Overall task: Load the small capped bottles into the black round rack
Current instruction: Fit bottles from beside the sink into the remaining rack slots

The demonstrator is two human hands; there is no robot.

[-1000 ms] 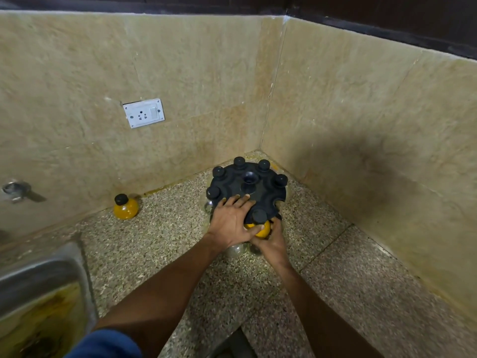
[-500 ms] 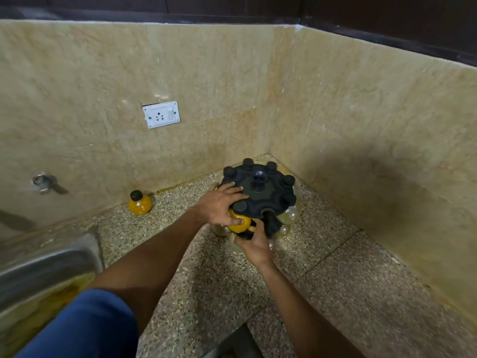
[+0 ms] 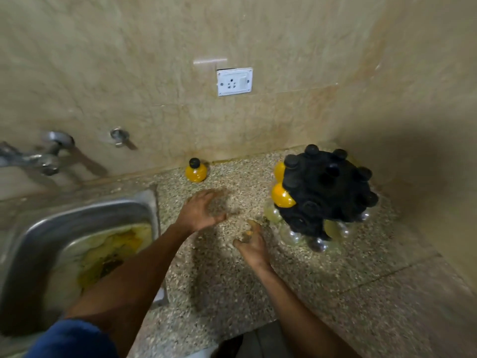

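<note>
The black round rack [image 3: 327,192] stands in the counter's right corner with several black-capped bottles hanging around its rim. Two of them show yellow contents on its left side, the nearer one [image 3: 282,196] low on the rim. One loose yellow bottle with a black cap [image 3: 195,171] stands upright against the back wall. My left hand [image 3: 200,211] hovers over the counter between that bottle and the rack, fingers spread, holding nothing. My right hand [image 3: 253,244] is just left of the rack's base, fingers loosely curled and apart, nothing in it.
A steel sink [image 3: 74,244] with yellowish residue lies at the left, taps [image 3: 46,156] on the wall above it. A white socket [image 3: 234,81] sits on the back wall. The speckled counter [image 3: 335,293] meets a side wall at the right.
Both hands have let go of the rack and the yellow bottle now hanging on it, and moved left. The view has swung left, bringing the sink in.
</note>
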